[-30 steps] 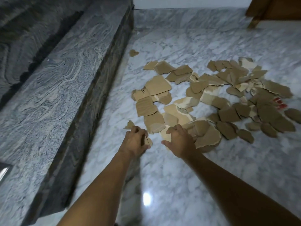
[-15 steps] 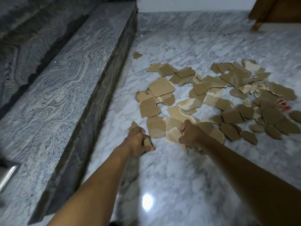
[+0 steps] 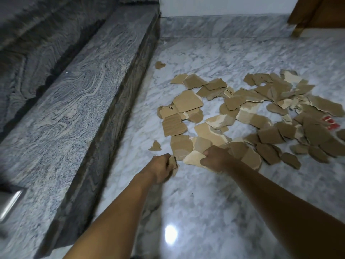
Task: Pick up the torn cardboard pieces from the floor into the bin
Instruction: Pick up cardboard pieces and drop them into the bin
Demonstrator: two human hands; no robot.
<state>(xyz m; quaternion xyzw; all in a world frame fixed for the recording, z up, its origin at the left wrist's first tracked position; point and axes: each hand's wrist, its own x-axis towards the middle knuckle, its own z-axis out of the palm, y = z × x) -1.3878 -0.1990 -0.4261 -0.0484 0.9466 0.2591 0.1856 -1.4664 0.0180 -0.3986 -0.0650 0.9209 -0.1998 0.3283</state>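
Several torn brown cardboard pieces lie scattered over the white marble floor, most of them right of centre. My left hand holds a small cardboard scrap at the near left edge of the pile. My right hand grips a pale cardboard piece at the pile's near edge, next to the left hand. A tiny scrap lies alone just left of the pile, and another lies further back by the step. No bin is in view.
A raised grey granite step runs along the left side. A metal edge shows at the far left. Wooden furniture stands at the back right. A marble skirting and white wall close the back.
Both hands went from reaching at the pile's near edge to gripping pieces there. The right hand has lifted the edge of a pale piece.
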